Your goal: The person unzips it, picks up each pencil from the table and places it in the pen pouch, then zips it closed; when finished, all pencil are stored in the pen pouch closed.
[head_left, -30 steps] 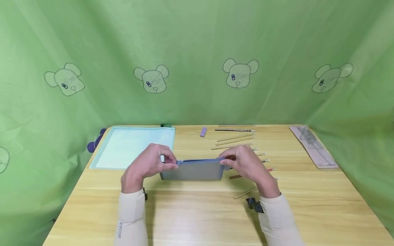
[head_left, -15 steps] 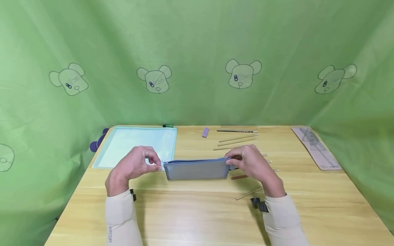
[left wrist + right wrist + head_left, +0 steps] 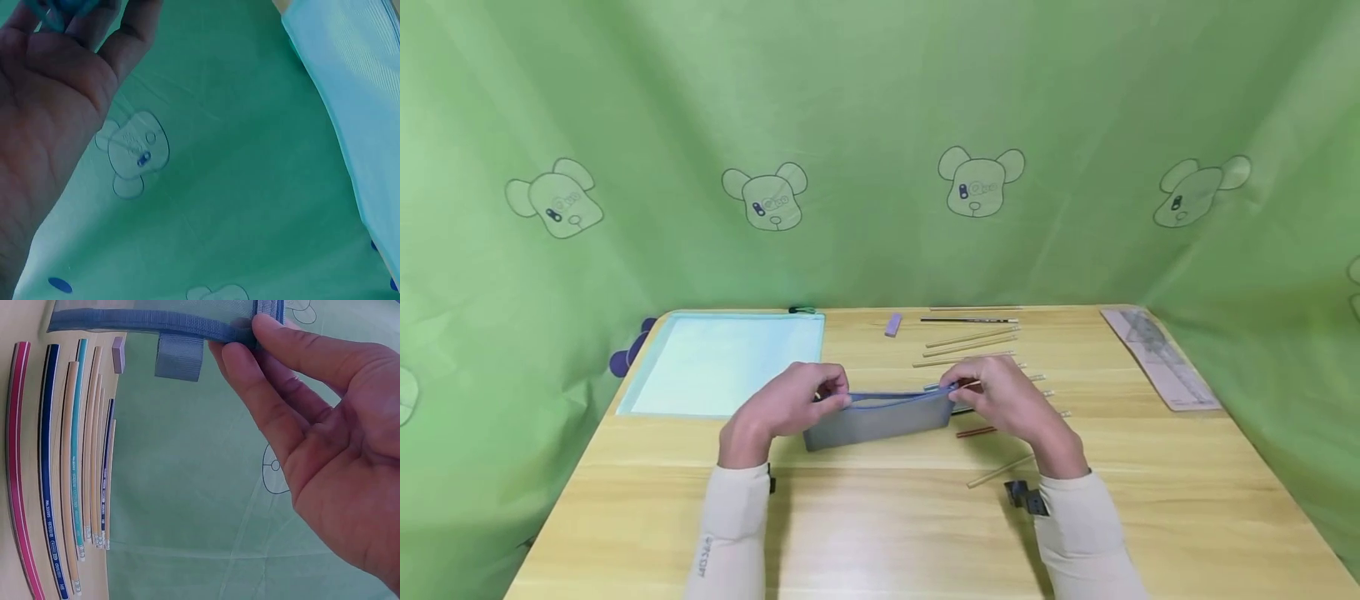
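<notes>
A grey-blue mesh zip pouch (image 3: 880,423) is held up over the middle of the table, its blue-edged mouth gaping and its left end a little lower. My left hand (image 3: 797,404) pinches the rim near the left end. At the other end, my right hand (image 3: 1000,400) grips the top corner between thumb and fingers. The right wrist view shows that corner of the pouch (image 3: 156,317) close up, with a small fabric tab on its side. In the left wrist view my left hand (image 3: 50,112) has a blurred teal shape at its fingertips.
Several pencils (image 3: 973,342) lie in a row behind and under my right hand. A purple eraser (image 3: 892,325) rests near the back edge. Back left lies a larger pale-blue zip bag (image 3: 722,362); a pinkish ruler set (image 3: 1161,358) lies far right. Green cloth (image 3: 880,208) hangs behind the table.
My left hand went left to the zipper's end, then came back right and took the rim. The pouch's mouth has widened and its left end has dipped. My right hand keeps its corner.
</notes>
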